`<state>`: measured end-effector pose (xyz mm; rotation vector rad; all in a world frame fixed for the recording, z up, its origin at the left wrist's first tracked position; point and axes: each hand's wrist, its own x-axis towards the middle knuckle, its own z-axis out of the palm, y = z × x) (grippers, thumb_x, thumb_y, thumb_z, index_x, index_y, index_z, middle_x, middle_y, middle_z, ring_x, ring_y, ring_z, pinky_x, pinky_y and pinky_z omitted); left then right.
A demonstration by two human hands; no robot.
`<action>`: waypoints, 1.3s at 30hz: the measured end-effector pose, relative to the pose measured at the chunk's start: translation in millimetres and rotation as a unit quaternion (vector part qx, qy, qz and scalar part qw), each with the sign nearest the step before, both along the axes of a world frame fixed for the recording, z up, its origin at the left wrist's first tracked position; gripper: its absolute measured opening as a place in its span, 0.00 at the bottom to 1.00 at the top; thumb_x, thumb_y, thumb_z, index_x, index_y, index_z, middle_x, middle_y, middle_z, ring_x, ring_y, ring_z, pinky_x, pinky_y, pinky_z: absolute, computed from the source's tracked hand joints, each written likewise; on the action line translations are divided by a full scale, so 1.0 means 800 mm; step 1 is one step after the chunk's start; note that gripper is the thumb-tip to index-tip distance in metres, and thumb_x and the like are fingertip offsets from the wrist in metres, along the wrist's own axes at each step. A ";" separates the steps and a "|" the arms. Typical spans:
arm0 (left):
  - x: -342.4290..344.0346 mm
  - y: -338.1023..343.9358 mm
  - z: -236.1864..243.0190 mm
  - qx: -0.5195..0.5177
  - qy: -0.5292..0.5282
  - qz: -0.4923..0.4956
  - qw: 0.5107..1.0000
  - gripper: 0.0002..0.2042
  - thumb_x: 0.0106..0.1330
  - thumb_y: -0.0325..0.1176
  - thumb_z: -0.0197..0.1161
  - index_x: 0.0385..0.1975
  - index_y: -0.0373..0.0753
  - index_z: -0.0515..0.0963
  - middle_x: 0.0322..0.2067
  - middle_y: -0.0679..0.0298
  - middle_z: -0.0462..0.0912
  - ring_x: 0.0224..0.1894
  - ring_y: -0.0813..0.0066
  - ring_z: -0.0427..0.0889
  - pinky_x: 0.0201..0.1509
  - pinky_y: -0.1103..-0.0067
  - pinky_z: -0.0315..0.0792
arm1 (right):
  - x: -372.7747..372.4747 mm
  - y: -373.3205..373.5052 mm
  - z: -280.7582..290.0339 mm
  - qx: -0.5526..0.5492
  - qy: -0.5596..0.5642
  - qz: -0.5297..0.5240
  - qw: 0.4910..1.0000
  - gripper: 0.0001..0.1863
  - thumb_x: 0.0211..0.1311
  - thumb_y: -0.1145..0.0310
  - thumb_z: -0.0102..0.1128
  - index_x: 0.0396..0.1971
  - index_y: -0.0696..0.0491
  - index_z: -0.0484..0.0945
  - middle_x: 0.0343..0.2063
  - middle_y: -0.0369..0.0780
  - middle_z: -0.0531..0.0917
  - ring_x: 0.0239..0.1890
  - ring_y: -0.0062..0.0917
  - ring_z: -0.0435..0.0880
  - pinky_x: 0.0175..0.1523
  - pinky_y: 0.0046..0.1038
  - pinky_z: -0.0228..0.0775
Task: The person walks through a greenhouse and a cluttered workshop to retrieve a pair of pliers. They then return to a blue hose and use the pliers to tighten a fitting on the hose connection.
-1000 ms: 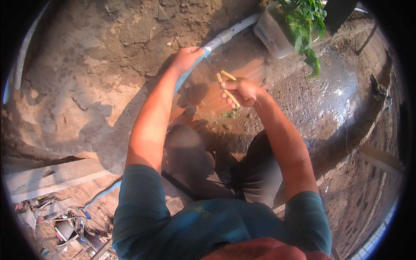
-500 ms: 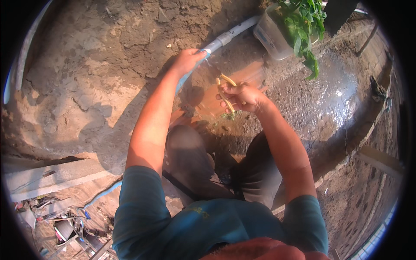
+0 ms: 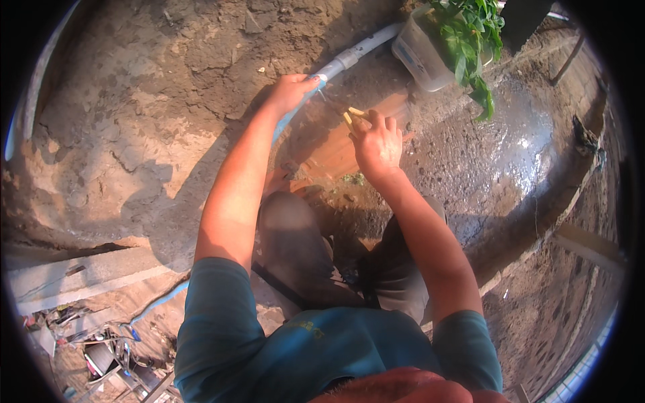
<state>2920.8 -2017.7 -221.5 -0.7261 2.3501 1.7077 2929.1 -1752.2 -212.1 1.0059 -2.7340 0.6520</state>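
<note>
My left hand (image 3: 292,94) is closed at the joint of a grey pipe (image 3: 346,62) and a blue hose (image 3: 286,122), fingers on top. The pipe runs from there toward the upper right. Back up, my right hand (image 3: 378,144) is closed around slender pale-yellow pieces (image 3: 357,112); their ends stick out past the fingers, and their kind is unclear. Below both hands lies a wet, flat reddish-orange surface (image 3: 329,158), with small green scraps (image 3: 354,178) beside it, near my knees. A thin streak, perhaps water, shows by the pipe joint.
A clear plastic tub (image 3: 424,57) with leafy green plants (image 3: 463,43) stands beyond my right hand. Wet, shiny ground (image 3: 514,138) spreads to the right. A concrete beam (image 3: 87,272) and tangled scrap (image 3: 107,352) lie at lower left.
My right hand has turned from palm up to back up and shifted slightly right, still holding the yellow pieces. My left hand stays at the pipe joint.
</note>
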 end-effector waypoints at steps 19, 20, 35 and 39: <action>0.008 0.010 0.002 -0.001 0.039 0.020 0.999 0.18 0.71 0.43 0.60 0.48 0.33 0.81 0.37 0.65 0.84 0.36 0.79 0.79 0.44 0.77 0.72 | -0.041 -0.011 0.043 0.089 -0.284 0.043 0.954 0.20 0.62 0.55 0.61 0.46 0.54 0.77 0.37 0.52 0.82 0.42 0.44 0.84 0.45 0.43 0.76; 0.008 0.012 0.005 0.000 0.037 0.020 0.999 0.19 0.70 0.44 0.60 0.50 0.33 0.80 0.38 0.65 0.84 0.38 0.78 0.79 0.46 0.77 0.72 | -0.044 -0.009 0.043 0.081 -0.304 0.055 0.948 0.20 0.62 0.56 0.61 0.46 0.54 0.78 0.36 0.53 0.83 0.43 0.44 0.84 0.45 0.43 0.76; 0.013 0.018 0.011 0.095 0.072 0.026 0.992 0.15 0.73 0.41 0.58 0.46 0.34 0.80 0.33 0.69 0.80 0.31 0.83 0.75 0.37 0.83 0.70 | 0.004 -0.021 0.011 -0.373 -0.882 -0.020 0.287 0.15 0.71 0.56 0.55 0.45 0.53 0.72 0.24 0.34 0.72 0.18 0.14 0.62 0.18 0.17 0.52; 0.014 0.013 0.008 0.073 0.062 0.012 0.995 0.16 0.73 0.42 0.57 0.46 0.33 0.79 0.32 0.69 0.80 0.31 0.82 0.75 0.37 0.82 0.70 | 0.011 -0.030 0.019 -0.423 -0.891 0.031 0.161 0.18 0.70 0.55 0.56 0.46 0.54 0.71 0.24 0.34 0.75 0.20 0.15 0.67 0.20 0.15 0.56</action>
